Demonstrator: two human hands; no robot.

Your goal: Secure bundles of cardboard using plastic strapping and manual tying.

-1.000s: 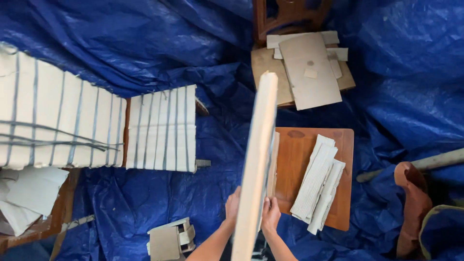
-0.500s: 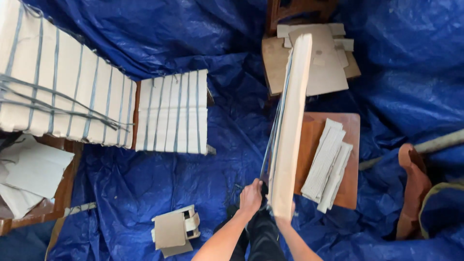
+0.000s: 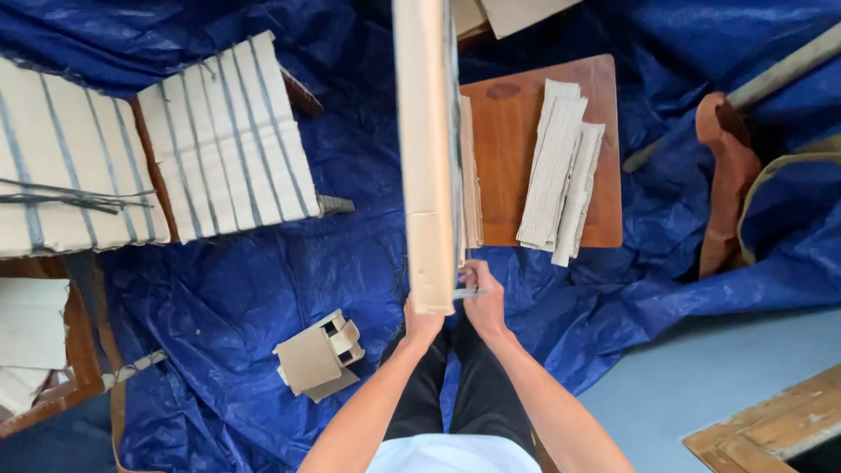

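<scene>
I hold a long cardboard sheet point(image 3: 427, 149) upright and edge-on, running from my hands to the top of the view. My left hand point(image 3: 422, 321) grips its near end from below. My right hand point(image 3: 481, 298) is closed on a thin blade-like tool point(image 3: 467, 292) pressed against the sheet's right side near the bottom. Just beyond, a wooden board point(image 3: 508, 158) lies on the blue tarp point(image 3: 350, 254) with a stack of corrugated cardboard strips point(image 3: 561, 175) on it.
Two bundles of stacked white cardboard pieces point(image 3: 223, 140) lie at the left. A small folded cardboard piece point(image 3: 320, 355) lies near my left knee. A brown cloth point(image 3: 727, 166) and a pole point(image 3: 771, 74) lie at the right. Bare floor and a wooden frame point(image 3: 771, 429) show at the lower right.
The view has shifted so the board and bundles sit higher and larger. The sheet now stands more upright in the middle, and my hands have stayed at its near end.
</scene>
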